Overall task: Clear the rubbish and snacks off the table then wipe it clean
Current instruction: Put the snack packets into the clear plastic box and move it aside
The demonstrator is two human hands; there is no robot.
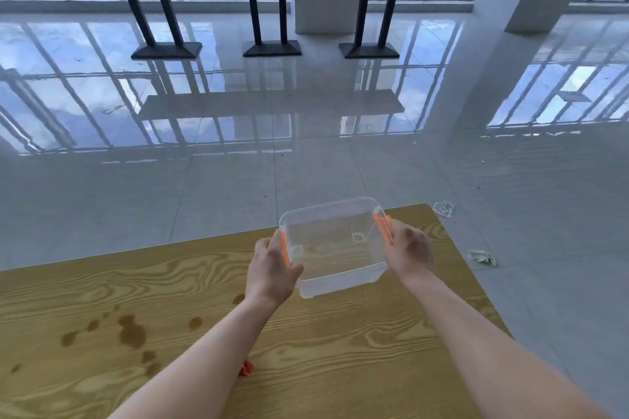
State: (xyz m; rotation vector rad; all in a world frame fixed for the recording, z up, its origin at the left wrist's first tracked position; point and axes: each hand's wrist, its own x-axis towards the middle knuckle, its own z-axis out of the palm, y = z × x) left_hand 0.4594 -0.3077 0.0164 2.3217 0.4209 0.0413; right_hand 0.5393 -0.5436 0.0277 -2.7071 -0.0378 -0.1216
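Both hands grip a clear rectangular plastic box with orange side latches (pixel 335 247), centre of frame, over the far part of the wood-grain table (pixel 340 350).

Left hand (pixel 270 270) curled round the box's left edge, thumb on the orange latch; right hand (pixel 408 250) closed on the right edge, fingers wrapped over its latch. Can't tell if box rests on the table. Brown spill stains (pixel 131 330) lower left; small red scrap (pixel 245 368) beside left forearm. Two crumpled clear wrappers (pixel 444 208) on grey floor, right.
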